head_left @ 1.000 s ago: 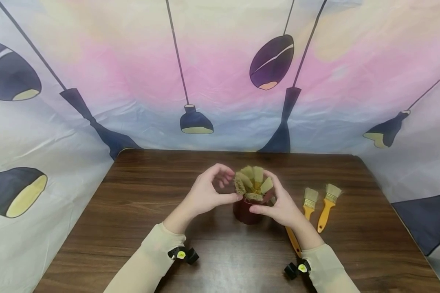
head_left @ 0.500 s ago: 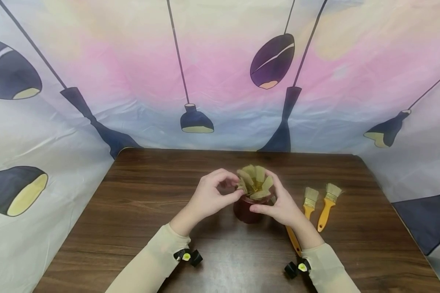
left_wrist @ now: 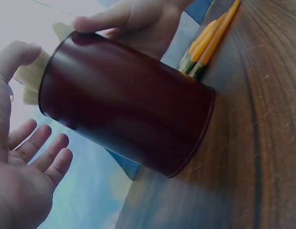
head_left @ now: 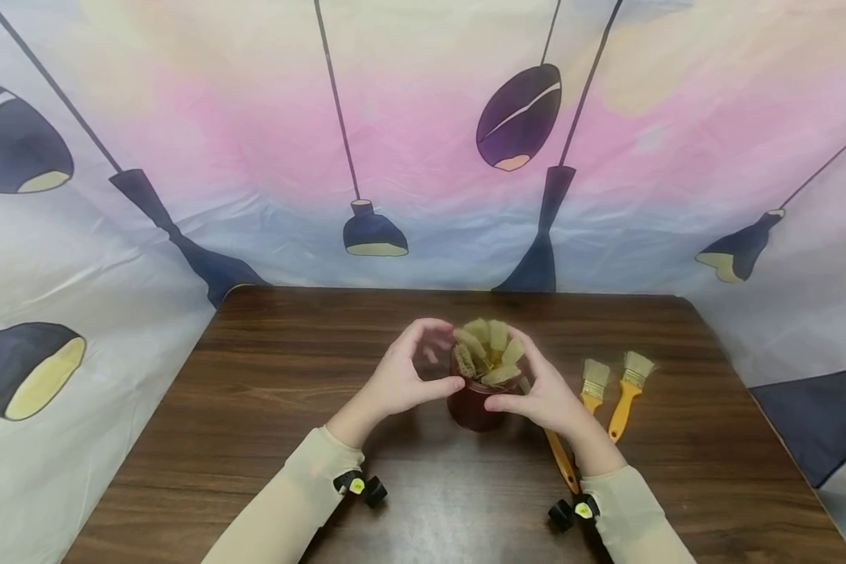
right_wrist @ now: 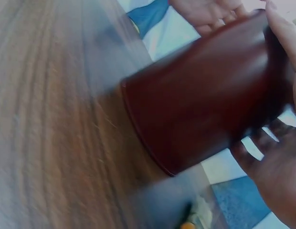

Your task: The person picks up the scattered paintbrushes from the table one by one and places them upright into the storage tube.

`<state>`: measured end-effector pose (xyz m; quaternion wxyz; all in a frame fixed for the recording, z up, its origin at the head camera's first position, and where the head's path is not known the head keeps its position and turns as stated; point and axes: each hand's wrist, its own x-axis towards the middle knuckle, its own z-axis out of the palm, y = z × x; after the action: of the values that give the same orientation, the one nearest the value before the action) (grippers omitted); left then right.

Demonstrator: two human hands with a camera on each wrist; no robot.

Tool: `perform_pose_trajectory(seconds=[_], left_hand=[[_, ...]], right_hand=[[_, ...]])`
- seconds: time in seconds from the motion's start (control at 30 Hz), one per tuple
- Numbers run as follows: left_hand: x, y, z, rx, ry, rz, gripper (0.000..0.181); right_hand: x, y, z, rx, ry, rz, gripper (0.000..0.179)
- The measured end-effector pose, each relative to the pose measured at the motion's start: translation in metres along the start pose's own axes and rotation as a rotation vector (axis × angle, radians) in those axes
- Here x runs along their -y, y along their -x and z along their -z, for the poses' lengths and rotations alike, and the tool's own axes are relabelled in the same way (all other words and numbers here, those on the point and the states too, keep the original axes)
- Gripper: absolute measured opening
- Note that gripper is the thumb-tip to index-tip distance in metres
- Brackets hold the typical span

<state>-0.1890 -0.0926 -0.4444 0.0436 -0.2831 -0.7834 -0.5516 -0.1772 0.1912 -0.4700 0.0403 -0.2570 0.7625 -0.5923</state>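
The cup (head_left: 474, 403) stood between both hands' fingers; the right hand (head_left: 546, 395) gripped it, the left hand (head_left: 402, 380) stayed loose. Best hold the cup steady.

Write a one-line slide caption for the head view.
Both hands, left hand and right hand, cup a dark red holder of upright paintbrushes on a wooden table.

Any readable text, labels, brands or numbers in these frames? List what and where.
None readable.
dark red cup: plain in every view, no label or print.
loose brushes on the table: yellow handles, no marking legible.
yellow tags on the wrist mounts: a dark mark on each, too small to read.
backdrop: lamp pictures only, no words.
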Motion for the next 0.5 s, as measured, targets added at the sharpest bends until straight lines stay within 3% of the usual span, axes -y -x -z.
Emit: perform_pose_trajectory(seconds=[0.13,0.23,0.37,0.5], left_hand=[[0.004,0.002,-0.006,0.042,0.031,0.013,0.091],[0.004,0.002,-0.012,0.062,0.042,0.028,0.100],[0.004,0.002,-0.018,0.069,0.026,0.046,0.102],[0.005,0.002,-0.021,0.057,0.002,0.050,0.100]], right_hand=[[-0.004,0.002,0.012,0.033,-0.016,-0.031,0.110],[-0.007,0.004,0.021,0.041,0.003,-0.038,0.101],[-0.007,0.005,0.026,0.065,0.005,-0.033,0.085],[-0.006,0.004,0.024,0.074,0.020,-0.039,0.081]])
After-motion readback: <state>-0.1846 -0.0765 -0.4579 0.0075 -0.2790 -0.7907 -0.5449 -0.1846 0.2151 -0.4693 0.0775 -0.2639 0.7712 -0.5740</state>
